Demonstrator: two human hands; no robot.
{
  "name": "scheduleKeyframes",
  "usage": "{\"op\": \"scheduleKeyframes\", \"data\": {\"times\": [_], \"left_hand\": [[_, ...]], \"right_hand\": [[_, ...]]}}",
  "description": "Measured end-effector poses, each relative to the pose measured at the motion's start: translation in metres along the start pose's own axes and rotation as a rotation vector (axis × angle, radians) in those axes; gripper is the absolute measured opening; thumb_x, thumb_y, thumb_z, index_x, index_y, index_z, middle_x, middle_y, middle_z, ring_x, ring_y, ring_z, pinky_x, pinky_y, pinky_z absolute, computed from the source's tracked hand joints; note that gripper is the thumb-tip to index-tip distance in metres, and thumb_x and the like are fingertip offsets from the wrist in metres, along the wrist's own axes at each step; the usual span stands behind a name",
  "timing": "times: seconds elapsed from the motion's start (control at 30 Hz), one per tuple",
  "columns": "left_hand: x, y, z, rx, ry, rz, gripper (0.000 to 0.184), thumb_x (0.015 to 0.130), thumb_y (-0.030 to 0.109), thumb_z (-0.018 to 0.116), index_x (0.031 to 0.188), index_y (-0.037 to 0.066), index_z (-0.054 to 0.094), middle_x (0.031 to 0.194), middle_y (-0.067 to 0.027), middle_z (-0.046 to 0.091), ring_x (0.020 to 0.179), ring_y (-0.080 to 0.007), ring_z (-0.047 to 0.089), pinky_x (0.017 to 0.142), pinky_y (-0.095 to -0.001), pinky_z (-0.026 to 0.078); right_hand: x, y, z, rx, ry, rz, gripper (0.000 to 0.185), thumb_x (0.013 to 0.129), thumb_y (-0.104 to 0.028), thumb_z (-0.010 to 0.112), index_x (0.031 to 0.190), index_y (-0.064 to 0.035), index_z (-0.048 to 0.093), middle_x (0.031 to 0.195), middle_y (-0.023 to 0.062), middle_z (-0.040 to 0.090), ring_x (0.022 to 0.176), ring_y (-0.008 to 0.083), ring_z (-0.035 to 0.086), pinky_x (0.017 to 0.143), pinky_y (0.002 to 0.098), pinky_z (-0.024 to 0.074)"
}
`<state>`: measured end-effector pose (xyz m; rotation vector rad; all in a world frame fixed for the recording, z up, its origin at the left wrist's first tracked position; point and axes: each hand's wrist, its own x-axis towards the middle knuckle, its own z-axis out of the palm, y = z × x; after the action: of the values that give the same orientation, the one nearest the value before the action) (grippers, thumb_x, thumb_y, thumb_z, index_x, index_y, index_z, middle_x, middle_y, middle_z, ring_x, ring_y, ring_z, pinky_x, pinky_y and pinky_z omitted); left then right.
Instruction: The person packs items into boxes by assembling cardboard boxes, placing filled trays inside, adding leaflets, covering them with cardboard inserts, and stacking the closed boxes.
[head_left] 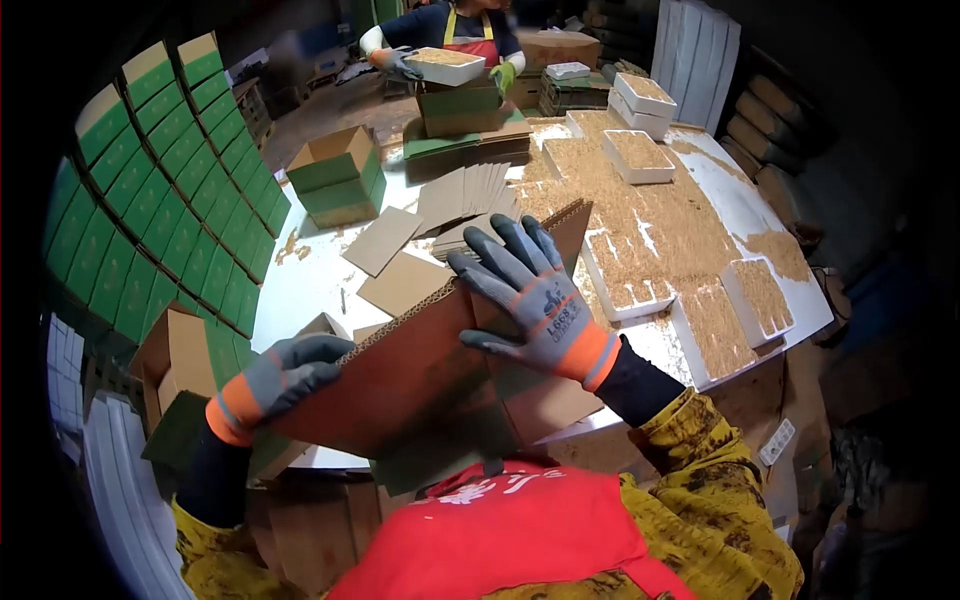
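In front of my red apron a brown and green cardboard box [400, 385] stands tilted, looking mostly folded flat, with its corrugated edge upward. My left hand [283, 383], in a grey glove with an orange cuff, grips the left end of that edge; part of its fingers is hidden. Against the box's upper right part lies my right hand [540, 310], gloved alike, with its fingers stretched out and spread. Just beyond the box, loose flat cardboard pieces [382, 240] lie on the white table [265, 325].
Stacked green boxes [150, 210] line the left side. An open box [338, 185] stands on the table. White trays [640, 157] of brown shredded material sit amid a spread of the same material. Across the table a co-worker [470, 30] holds a filled white tray [445, 65].
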<state>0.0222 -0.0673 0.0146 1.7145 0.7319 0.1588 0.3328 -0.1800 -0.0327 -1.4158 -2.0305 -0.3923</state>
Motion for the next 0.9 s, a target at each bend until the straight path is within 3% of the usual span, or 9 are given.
{"op": "scheduleKeyframes", "data": {"times": [0.1, 0.23, 0.37, 0.47, 0.6, 0.63, 0.73, 0.83, 0.9], "left_hand": [[-0.003, 0.001, -0.007, 0.041, -0.024, -0.108, 0.031, 0.090, 0.015, 0.060, 0.115, -0.003, 0.058, 0.105, -0.0049, 0.063, 0.096, -0.0091, 0.057, 0.086, -0.0238, 0.046], [-0.002, 0.025, 0.017, 0.169, -0.162, -0.077, 0.028, 0.085, 0.013, 0.063, 0.109, -0.002, 0.063, 0.103, -0.0057, 0.064, 0.095, -0.0112, 0.057, 0.086, -0.0270, 0.046], [0.001, 0.036, 0.028, 0.109, -0.167, -0.087, 0.025, 0.086, 0.012, 0.065, 0.107, -0.001, 0.065, 0.095, -0.0055, 0.067, 0.087, -0.0103, 0.060, 0.079, -0.0261, 0.049], [0.007, 0.028, 0.016, 0.193, -0.132, 0.003, 0.021, 0.085, 0.011, 0.065, 0.101, -0.002, 0.067, 0.091, -0.0063, 0.067, 0.085, -0.0104, 0.060, 0.077, -0.0255, 0.049], [0.002, 0.041, 0.033, 0.478, 0.125, 0.163, 0.014, 0.080, 0.010, 0.069, 0.089, 0.000, 0.067, 0.073, -0.0059, 0.063, 0.070, -0.0113, 0.058, 0.064, -0.0264, 0.046], [0.003, 0.041, 0.040, 0.646, 0.192, 0.367, 0.010, 0.075, 0.006, 0.071, 0.080, 0.002, 0.064, 0.069, -0.0103, 0.059, 0.065, -0.0202, 0.057, 0.059, -0.0313, 0.044], [0.007, 0.047, 0.046, 0.961, 0.319, 0.577, 0.012, 0.074, 0.007, 0.069, 0.074, 0.002, 0.057, 0.068, -0.0138, 0.054, 0.064, -0.0308, 0.055, 0.060, -0.0367, 0.044], [0.016, 0.040, 0.050, 1.045, 0.456, 0.542, 0.015, 0.074, 0.008, 0.067, 0.075, 0.003, 0.052, 0.069, -0.0161, 0.051, 0.065, -0.0362, 0.051, 0.061, -0.0401, 0.043], [0.015, 0.045, 0.054, 1.019, 0.407, 0.546, 0.016, 0.074, 0.010, 0.066, 0.078, 0.003, 0.052, 0.071, -0.0170, 0.051, 0.066, -0.0366, 0.051, 0.061, -0.0401, 0.043]], "right_hand": [[-0.018, -0.005, -0.013, -0.014, -0.023, -0.045, 0.066, 0.079, -0.041, 0.068, 0.135, -0.0146, 0.046, 0.136, 0.0135, 0.045, 0.128, 0.0389, 0.037, 0.108, 0.0540, 0.0254], [-0.065, -0.022, -0.028, 0.093, 0.143, 0.038, 0.044, 0.069, -0.043, 0.078, 0.102, -0.0201, 0.060, 0.132, 0.0123, 0.050, 0.126, 0.0419, 0.039, 0.104, 0.0573, 0.0274], [-0.076, -0.024, -0.033, 0.150, 0.225, 0.058, 0.038, 0.068, -0.040, 0.080, 0.094, -0.0213, 0.060, 0.133, 0.0127, 0.050, 0.128, 0.0443, 0.036, 0.105, 0.0581, 0.0238], [-0.080, -0.023, -0.032, 0.173, 0.198, 0.046, 0.035, 0.069, -0.040, 0.080, 0.089, -0.0212, 0.059, 0.135, 0.0128, 0.048, 0.129, 0.0446, 0.035, 0.106, 0.0580, 0.0210], [-0.087, -0.027, -0.034, 0.168, 0.191, 0.110, 0.034, 0.068, -0.042, 0.080, 0.082, -0.0200, 0.059, 0.130, 0.0113, 0.049, 0.129, 0.0435, 0.035, 0.107, 0.0575, 0.0205], [-0.089, -0.028, -0.035, 0.154, 0.211, 0.118, 0.034, 0.067, -0.042, 0.080, 0.080, -0.0197, 0.059, 0.129, 0.0111, 0.049, 0.128, 0.0432, 0.035, 0.106, 0.0575, 0.0208], [-0.086, -0.023, -0.041, 0.130, 0.227, 0.106, 0.031, 0.068, -0.038, 0.080, 0.077, -0.0190, 0.058, 0.124, 0.0086, 0.052, 0.128, 0.0409, 0.036, 0.106, 0.0583, 0.0212], [-0.083, -0.019, -0.043, 0.079, 0.143, 0.085, 0.027, 0.068, -0.033, 0.079, 0.078, -0.0184, 0.059, 0.122, 0.0064, 0.054, 0.127, 0.0379, 0.039, 0.106, 0.0582, 0.0206], [-0.071, -0.024, -0.039, 0.113, 0.141, 0.156, 0.033, 0.063, -0.032, 0.082, 0.084, -0.0189, 0.060, 0.116, 0.0058, 0.058, 0.121, 0.0344, 0.046, 0.108, 0.0553, 0.0213]]}}
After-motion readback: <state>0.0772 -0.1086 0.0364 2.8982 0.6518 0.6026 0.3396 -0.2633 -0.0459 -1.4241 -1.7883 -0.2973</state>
